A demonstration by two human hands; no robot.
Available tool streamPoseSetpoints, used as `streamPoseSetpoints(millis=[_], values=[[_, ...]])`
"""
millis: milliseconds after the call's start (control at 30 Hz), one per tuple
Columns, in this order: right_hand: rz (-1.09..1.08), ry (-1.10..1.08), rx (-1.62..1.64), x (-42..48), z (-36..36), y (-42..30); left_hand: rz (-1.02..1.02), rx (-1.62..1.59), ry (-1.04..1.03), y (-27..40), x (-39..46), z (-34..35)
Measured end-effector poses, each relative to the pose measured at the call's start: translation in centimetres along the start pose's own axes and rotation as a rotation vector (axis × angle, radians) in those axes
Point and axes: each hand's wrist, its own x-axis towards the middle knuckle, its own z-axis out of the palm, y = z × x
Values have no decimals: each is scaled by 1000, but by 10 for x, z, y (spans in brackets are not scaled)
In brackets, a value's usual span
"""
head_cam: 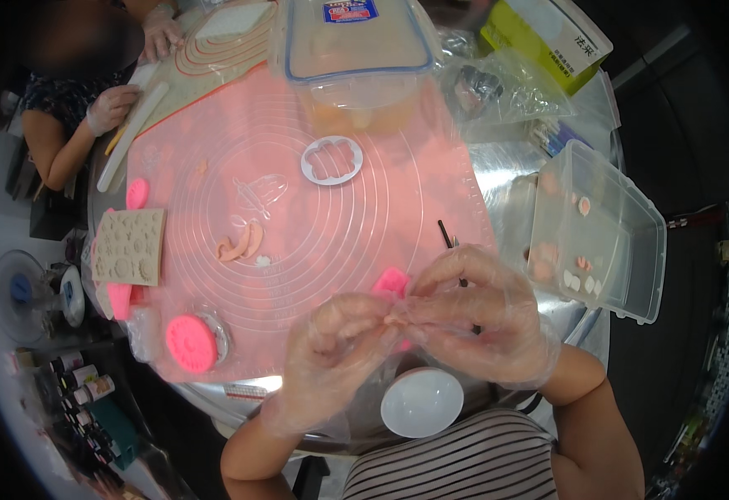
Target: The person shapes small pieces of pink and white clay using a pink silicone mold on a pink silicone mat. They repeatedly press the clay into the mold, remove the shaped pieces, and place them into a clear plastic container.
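Note:
Clear plastic gloves cover both hands. My left hand (345, 350) and my right hand (477, 312) meet at the fingertips over the near edge of the pink silicone mat (314, 250), pinching a small pale pink piece of soft paste (394, 319) between them. Bright pink silicone molds (392, 281) lie just behind the fingers, partly hidden. A white bowl (422, 403) is close to my body, below the hands. Farther up the mat are a white scalloped cutter (332, 160), curved strips of peach paste (240, 242) and a small white flower shape (263, 261).
A lidded plastic container (358, 56) stands at the back. On the right, a clear bin (595, 231) holds small shaped pieces. A beige mold (130, 247) and a round pink mold (191, 344) lie left. A gloved co-worker (77, 106) works at the upper left beside a white rolling pin (133, 137).

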Motion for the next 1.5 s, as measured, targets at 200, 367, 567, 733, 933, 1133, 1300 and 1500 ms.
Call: streamPoseSetpoints(millis=[200, 367, 567, 733, 933, 1133, 1300, 1500], values=[[46, -27, 39, -1, 0, 3, -42, -1, 24, 3, -1, 3], [97, -7, 96, -2, 3, 2, -72, 2, 68, 5, 0, 7], [119, 17, 140, -1, 5, 4, -44, -46, 20, 7, 1, 7], [101, -7, 116, 0, 2, 3, -68, -57, 15, 4, 2, 2], [65, -36, 113, 1, 2, 3, -42, -171, 15, 4, 4, 2], [118, -21, 211, -1, 2, 6, -41, -88, 72, 3, 4, 3], [133, -12, 246, 0, 2, 8, -113, -49, 125, 10, 5, 6], [252, -29, 254, -2, 5, 4, -184, -60, 160, 12, 6, 4]])
